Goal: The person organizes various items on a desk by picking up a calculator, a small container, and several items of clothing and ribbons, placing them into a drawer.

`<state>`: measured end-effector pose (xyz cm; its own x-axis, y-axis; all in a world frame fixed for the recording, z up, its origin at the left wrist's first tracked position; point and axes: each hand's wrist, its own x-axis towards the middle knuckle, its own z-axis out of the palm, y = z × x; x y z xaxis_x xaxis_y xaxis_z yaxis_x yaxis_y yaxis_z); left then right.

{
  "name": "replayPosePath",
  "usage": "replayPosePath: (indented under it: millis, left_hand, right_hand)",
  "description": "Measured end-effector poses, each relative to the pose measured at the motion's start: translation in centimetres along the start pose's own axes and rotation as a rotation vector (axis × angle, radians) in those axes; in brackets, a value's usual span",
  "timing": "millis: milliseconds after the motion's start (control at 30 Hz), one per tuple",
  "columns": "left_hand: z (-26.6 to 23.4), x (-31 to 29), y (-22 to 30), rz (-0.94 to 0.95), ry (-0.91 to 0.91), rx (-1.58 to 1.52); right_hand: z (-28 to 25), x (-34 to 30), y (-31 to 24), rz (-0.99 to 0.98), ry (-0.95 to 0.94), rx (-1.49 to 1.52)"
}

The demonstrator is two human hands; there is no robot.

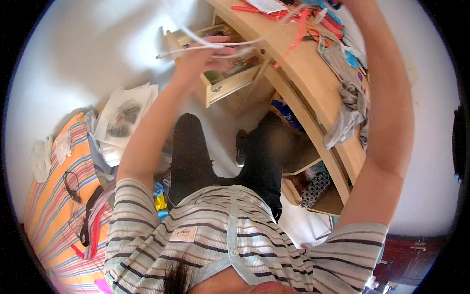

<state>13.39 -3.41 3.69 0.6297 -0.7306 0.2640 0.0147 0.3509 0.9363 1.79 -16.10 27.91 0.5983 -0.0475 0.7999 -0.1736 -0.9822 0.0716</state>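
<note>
My left hand [208,58] is raised over an open wooden drawer [235,87], slightly blurred. Its fingers close around a thin white cord [183,50], which loops above the hand and stretches up to the right toward the desk's far end. At the top edge my right hand [342,3] is cut off by the picture, so its fingers are mostly hidden. Near it lies a jumble of small coloured items, and a red ribbon [297,40] trails across the desk top [274,30]. Inside the drawer a green round item [213,76] shows beneath my left hand.
A crumpled grey cloth [346,110] hangs by the desk's right side. Below, an open compartment holds a dark patterned pouch [316,188]. To my left is an orange striped bedspread [73,130] with straps, cables and white plastic bags [110,147]. A white wall [98,49] stands beyond the drawer.
</note>
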Motion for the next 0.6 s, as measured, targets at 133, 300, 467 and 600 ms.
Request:
replayPosePath:
  millis: [133, 300, 467, 600]
  left_hand:
    - [-6.7, -0.7, 0.2, -0.052, 0.202, 0.11]
    - [-13.3, -1.2, -1.2, -0.188, 0.333, 0.131]
    - [-15.4, 0.7, -3.9, -0.201, 0.331, -0.062]
    - [-12.7, 5.3, -4.2, -0.158, 0.274, -0.161]
  right_hand:
    - [9.8, -1.2, 2.4, -0.443, 0.246, -0.021]
    - [20.9, -4.2, 2.7, 0.131, -0.502, 0.147]
    - [24.7, -6.7, 2.3, 0.241, -0.44, 0.526]
    - [32.2, -9.9, 5.3, -0.257, -0.368, -0.018]
